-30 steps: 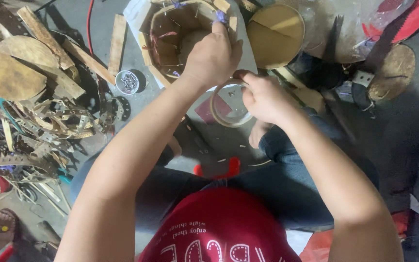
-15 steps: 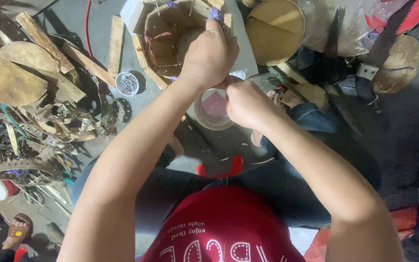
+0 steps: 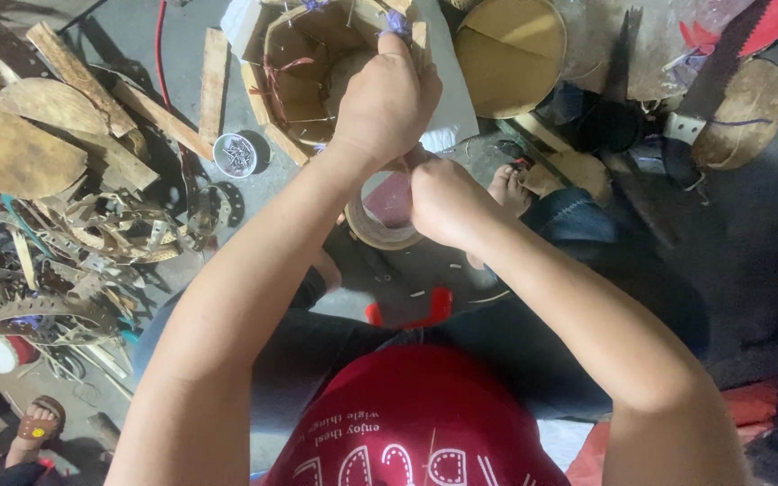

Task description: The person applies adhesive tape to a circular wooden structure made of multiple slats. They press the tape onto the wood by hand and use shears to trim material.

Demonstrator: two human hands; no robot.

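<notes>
A thin, tan, bent-wood hoop [image 3: 387,227], round and open through its middle, sits tilted just below centre, its upper rim hidden behind the two fists, while at twelve o'clock stands an open, many-sided bent-wood box frame [image 3: 303,76] with purple ties.
</notes>
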